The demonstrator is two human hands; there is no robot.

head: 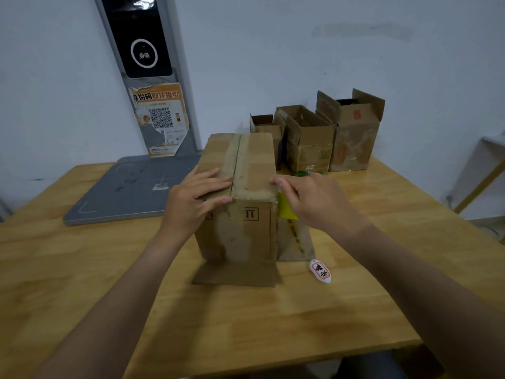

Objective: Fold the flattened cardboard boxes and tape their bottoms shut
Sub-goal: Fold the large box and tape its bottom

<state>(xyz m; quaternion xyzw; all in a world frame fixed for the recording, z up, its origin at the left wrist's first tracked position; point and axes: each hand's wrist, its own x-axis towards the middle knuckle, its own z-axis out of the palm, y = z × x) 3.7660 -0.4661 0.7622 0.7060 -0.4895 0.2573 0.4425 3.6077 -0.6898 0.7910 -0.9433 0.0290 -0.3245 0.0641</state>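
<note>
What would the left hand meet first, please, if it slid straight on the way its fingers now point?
The left hand rests on the box, fingers pointing right. Past the centre seam, it would most likely meet the right hand at the box's right edge, though depth is unclear.

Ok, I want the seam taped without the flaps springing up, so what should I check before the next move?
1. Flaps meet along the seam on the box: ok.
2. Left hand presses the flap under it flat: ok.
3. Right hand at the right top edge; what it holds: cannot tell.
4. Box stands upright on the table: ok.
5. White tag lies clear of the box: ok.
</note>
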